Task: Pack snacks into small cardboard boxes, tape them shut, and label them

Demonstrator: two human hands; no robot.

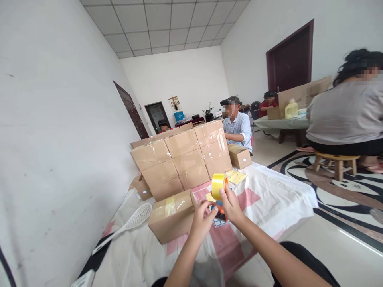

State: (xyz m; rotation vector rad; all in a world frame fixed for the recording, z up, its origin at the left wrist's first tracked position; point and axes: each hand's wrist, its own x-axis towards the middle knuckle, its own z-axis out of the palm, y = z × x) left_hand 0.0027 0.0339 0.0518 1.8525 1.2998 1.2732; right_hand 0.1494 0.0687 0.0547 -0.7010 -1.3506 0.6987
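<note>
My right hand [231, 206] is wrapped round a tape dispenser [222, 214] with orange and dark parts. On it sits a roll of yellow tape [218, 186], raised above the cloth. Just left of the dispenser, my left hand [203, 217] has thumb and fingers pinched together near its front end. What those fingertips hold is too small to make out. A closed cardboard box [170, 215], with tape across its top, lies directly left of my left hand.
A wall of stacked, taped cardboard boxes [182, 157] stands at the table's far side. A smaller box [240, 156] sits right of it. A white fly swatter [131, 221] lies left on the cloth [275, 195]. A person [239, 125] sits behind the boxes, another [347, 111] at right.
</note>
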